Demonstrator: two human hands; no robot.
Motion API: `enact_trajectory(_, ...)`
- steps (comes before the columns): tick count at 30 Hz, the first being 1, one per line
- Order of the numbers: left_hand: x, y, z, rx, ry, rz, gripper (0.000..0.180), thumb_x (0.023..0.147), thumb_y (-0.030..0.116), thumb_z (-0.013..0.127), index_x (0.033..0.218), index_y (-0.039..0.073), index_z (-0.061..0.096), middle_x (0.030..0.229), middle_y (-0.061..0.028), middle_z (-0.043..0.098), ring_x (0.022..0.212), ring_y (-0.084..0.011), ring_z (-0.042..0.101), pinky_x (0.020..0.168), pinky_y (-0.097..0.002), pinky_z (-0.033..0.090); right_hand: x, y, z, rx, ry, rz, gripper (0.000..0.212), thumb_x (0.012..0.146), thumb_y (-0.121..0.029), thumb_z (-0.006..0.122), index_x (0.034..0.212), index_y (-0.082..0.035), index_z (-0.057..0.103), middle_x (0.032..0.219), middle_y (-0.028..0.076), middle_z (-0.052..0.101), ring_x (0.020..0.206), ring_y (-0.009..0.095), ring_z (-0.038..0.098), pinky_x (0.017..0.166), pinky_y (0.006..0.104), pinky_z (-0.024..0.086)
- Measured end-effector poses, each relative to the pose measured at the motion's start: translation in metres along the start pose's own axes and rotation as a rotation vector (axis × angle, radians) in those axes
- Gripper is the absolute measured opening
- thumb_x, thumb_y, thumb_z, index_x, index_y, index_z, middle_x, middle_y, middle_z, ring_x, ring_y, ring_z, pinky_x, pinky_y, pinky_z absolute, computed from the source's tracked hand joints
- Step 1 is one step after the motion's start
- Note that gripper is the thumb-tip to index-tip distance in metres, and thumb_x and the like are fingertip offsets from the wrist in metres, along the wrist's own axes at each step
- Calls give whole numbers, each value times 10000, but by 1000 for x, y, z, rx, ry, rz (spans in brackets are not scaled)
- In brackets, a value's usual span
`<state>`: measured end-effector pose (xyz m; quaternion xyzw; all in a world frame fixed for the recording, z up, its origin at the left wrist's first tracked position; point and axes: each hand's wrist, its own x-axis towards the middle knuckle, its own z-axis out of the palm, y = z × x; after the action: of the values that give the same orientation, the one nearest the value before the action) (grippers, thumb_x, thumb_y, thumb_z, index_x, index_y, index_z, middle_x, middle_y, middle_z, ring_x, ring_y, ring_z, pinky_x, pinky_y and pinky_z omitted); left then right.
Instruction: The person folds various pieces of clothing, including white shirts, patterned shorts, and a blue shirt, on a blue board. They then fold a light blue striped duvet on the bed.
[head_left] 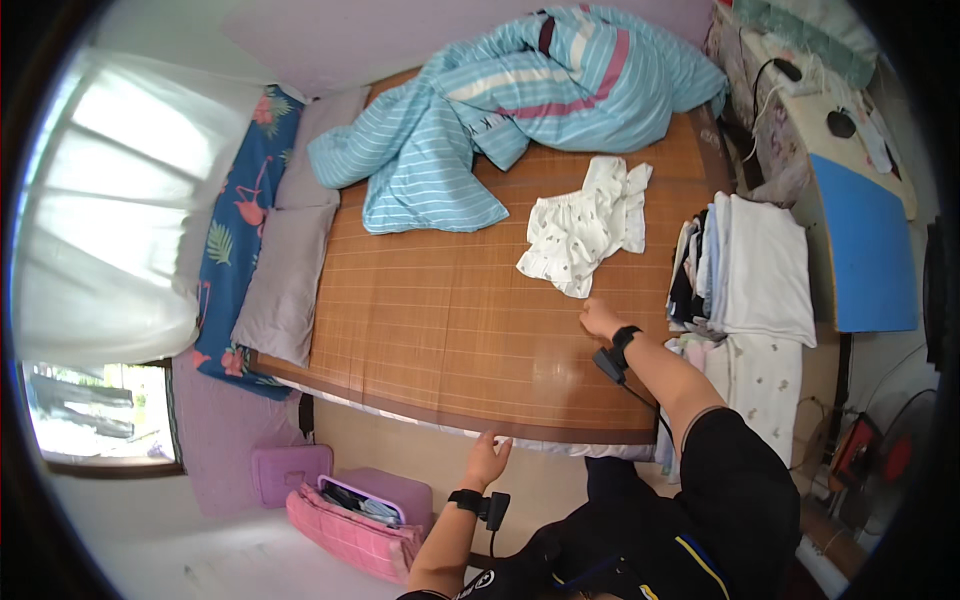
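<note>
White printed garment (580, 235) lying crumpled on the brown bed mat (440, 320), folds hiding its full shape, right hand (600, 319) hovering at its lower hem, pinch too small to tell, left hand (487, 461) hanging near the mat's front edge, fingers (486, 441) standing slightly apart

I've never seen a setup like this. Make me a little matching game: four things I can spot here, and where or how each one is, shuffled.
1. White patterned garment
2. Blue striped quilt
3. Purple bin
4. Left hand

A. Bunched along the far side of the brown mat
B. By the mat's near edge
C. Lying on the mat, close to the right hand
D. Open, with fabric inside

Pairs: 1-C, 2-A, 3-D, 4-B
</note>
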<state>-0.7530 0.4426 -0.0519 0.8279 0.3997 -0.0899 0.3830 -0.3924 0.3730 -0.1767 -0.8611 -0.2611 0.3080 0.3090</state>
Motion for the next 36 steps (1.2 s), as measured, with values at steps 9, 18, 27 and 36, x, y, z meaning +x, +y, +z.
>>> enact_trajectory(9,71,-10,-4,-64,-88,-81,292,818,227,591,968,-19,541,894,-190,596,806,-284,612,653,-334,505,99,1,61,-377,-122,126,419,780,-108,487,1196,-115,442,1343,211,216,1178,381,302,956,464,313)
enact_trajectory(18,58,-21,9,-102,-188,-161,320,813,262,587,973,-9,531,931,-202,589,847,-297,609,683,-363,501,89,57,122,-392,-203,4,210,760,-123,492,848,2,635,923,192,601,823,317,574,736,395,465)
enact_trajectory(27,35,22,-14,50,-58,228,593,729,274,680,1180,-7,419,1047,-213,521,957,-327,521,795,-393,444,-117,-31,98,648,-495,-324,340,702,-304,681,636,22,611,576,79,594,528,115,503,507,299,413)
enact_trajectory(36,-79,7,-4,57,21,556,449,608,161,711,1005,40,540,1008,-182,553,962,-374,496,820,-445,400,-282,-162,-49,727,-586,-434,318,813,-291,627,630,-33,592,572,-40,514,522,33,437,445,216,352)
